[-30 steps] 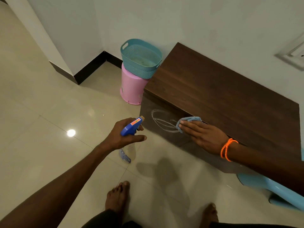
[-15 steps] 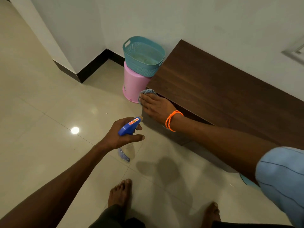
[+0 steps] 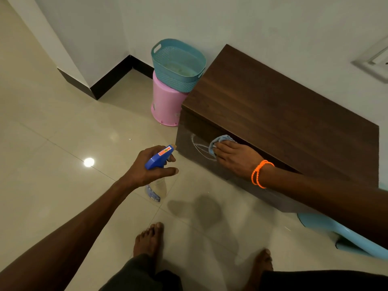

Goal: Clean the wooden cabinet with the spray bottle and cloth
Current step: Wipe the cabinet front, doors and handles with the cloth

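The dark wooden cabinet (image 3: 279, 114) stands low against the wall at the right. Its front face carries white smear marks (image 3: 199, 147) near the left end. My right hand (image 3: 235, 157), with orange bands at the wrist, presses a light blue cloth (image 3: 219, 140) flat against that front face, just right of the smears. My left hand (image 3: 147, 168) holds a spray bottle (image 3: 159, 159) with a blue head and clear body above the floor, its nozzle turned toward the cabinet front, a short gap away.
A teal basket (image 3: 178, 64) sits on a pink stool (image 3: 162, 106) touching the cabinet's left end. A light blue plastic object (image 3: 340, 236) lies on the floor at the lower right. My bare feet (image 3: 149, 240) stand on glossy tiles. Black skirting runs along the wall corner.
My right hand swept the cloth from the cabinet's top left corner back right and down onto the front face beside the smears. The left hand with the bottle stayed nearly still.
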